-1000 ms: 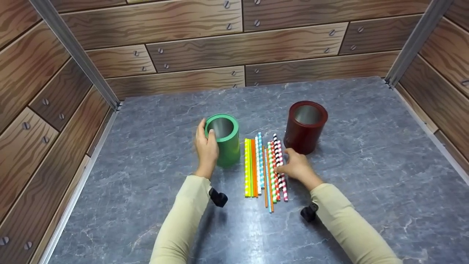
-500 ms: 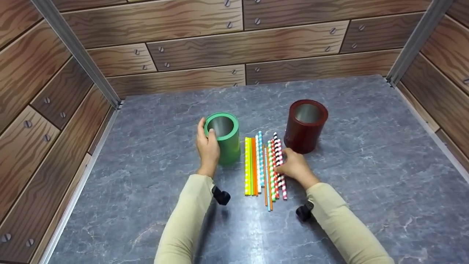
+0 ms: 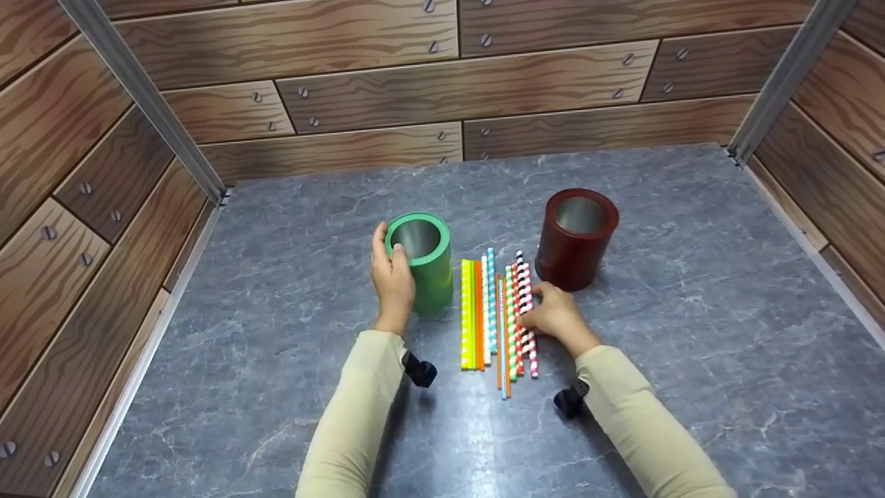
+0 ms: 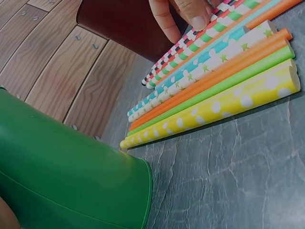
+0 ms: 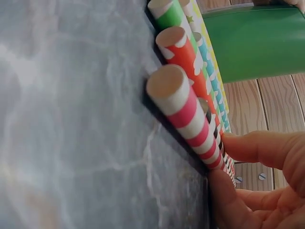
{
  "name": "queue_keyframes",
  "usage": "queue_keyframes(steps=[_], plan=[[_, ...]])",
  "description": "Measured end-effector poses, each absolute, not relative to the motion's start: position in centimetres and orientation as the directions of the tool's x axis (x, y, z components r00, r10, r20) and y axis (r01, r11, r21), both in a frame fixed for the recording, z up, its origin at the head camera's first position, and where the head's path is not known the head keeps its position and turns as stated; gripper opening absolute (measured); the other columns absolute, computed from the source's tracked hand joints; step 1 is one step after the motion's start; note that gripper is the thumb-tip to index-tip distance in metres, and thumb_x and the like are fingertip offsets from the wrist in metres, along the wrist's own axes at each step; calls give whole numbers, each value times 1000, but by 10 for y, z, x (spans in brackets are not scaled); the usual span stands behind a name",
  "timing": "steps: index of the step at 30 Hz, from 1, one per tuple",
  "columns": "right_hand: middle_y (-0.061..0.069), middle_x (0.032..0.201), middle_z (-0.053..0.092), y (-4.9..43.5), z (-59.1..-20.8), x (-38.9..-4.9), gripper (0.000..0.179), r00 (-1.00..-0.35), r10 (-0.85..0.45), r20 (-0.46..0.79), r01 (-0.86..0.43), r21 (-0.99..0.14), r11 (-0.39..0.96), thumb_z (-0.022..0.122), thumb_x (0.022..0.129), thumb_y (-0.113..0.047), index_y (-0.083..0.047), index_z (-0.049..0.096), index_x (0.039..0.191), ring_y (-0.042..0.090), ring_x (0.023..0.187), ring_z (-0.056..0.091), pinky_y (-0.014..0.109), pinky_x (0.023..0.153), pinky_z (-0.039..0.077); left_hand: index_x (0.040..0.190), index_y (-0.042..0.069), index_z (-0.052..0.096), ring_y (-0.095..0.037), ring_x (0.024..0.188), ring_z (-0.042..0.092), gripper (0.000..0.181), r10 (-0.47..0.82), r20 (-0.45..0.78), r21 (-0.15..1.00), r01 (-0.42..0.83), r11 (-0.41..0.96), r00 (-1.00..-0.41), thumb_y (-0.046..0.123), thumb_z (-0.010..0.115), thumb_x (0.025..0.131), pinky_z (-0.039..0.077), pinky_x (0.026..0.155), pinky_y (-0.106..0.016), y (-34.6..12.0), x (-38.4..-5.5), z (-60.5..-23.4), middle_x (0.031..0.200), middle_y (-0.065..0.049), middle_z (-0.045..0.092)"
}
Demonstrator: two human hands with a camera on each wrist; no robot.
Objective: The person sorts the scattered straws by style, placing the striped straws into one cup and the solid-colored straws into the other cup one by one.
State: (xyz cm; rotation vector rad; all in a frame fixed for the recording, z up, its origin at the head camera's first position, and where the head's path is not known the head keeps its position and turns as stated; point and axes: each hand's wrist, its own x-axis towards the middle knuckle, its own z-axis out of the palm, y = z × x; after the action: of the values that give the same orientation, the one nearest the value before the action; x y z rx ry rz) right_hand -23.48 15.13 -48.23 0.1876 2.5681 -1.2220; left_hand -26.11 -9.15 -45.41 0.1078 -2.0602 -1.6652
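Observation:
My left hand (image 3: 392, 280) holds an upright green cylindrical container (image 3: 437, 283), its thumb over the rim and fingers along the far left side. Beside it, several paper straws lie in a row on the table. My right hand (image 3: 561, 319) is at the right end of that row, thumb and fingers pinching a pink-and-white striped straw (image 5: 187, 115). A black-and-white striped straw (image 3: 520, 266) lies tight against it, partly hidden. Green-striped (image 4: 209, 34) and red-patterned (image 5: 183, 55) straws come next to these. Yellow dotted straws (image 4: 224, 106) form the left end, nearest the green container.
A dark red container (image 3: 575, 259) stands upright behind my right hand, close to its fingers. Grey marbled tabletop (image 3: 249, 332) surrounds everything. Wood-patterned panels (image 3: 373, 104) rise at the back and both sides, with metal posts in the corners.
The straws at the right of the row have shifted slightly left, closer together, along with my right hand. My left hand stays on the green container.

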Motion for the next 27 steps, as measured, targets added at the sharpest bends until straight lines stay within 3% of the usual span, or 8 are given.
queue_keyframes(steps=[8, 14, 21, 25, 27], plan=[[28, 123, 49, 151, -485, -233, 69, -953, 10, -303, 243, -746, 620, 73, 73, -12, 5, 42, 131, 15, 64, 57, 26, 56, 48, 143, 10, 32, -23, 133, 33, 47, -361, 299, 944, 220, 245, -883, 15, 35, 95, 29, 107, -42, -91, -260, -452, 145, -9, 36], [28, 118, 48, 152, -487, -233, 66, -952, -2, -308, 253, -787, 562, 68, 71, -4, 7, 41, 130, 17, 64, 57, 28, 55, 51, 143, 12, 32, -23, 133, 33, 47, -365, 287, 947, 203, 251, -886, 16, 34, 95, 29, 106, -43, -90, -260, -453, 145, -8, 35], [16, 84, 53, 152, -485, -234, 65, -952, -17, -307, 265, -847, 460, 64, 69, 3, 8, 39, 129, 12, 52, 53, 25, 48, 49, 142, 10, 33, -23, 123, 41, 47, -368, 304, 941, 217, 259, -879, 15, 34, 95, 35, 96, -41, -90, -260, -453, 145, -9, 35], [8, 73, 53, 152, -481, -237, 65, -945, -22, -325, 285, -859, 426, 62, 70, 5, 6, 38, 131, 12, 48, 51, 25, 45, 47, 142, 10, 33, -23, 117, 44, 47, -370, 312, 939, 223, 263, -875, 15, 34, 95, 35, 92, -41, -90, -261, -453, 145, -9, 36], [7, 72, 54, 151, -477, -238, 65, -946, -35, -323, 279, -862, 424, 62, 71, 5, 5, 37, 131, 11, 49, 51, 25, 46, 48, 142, 10, 33, -23, 123, 41, 47, -369, 318, 937, 230, 263, -873, 15, 34, 95, 35, 97, -41, -90, -261, -453, 145, -10, 36]])
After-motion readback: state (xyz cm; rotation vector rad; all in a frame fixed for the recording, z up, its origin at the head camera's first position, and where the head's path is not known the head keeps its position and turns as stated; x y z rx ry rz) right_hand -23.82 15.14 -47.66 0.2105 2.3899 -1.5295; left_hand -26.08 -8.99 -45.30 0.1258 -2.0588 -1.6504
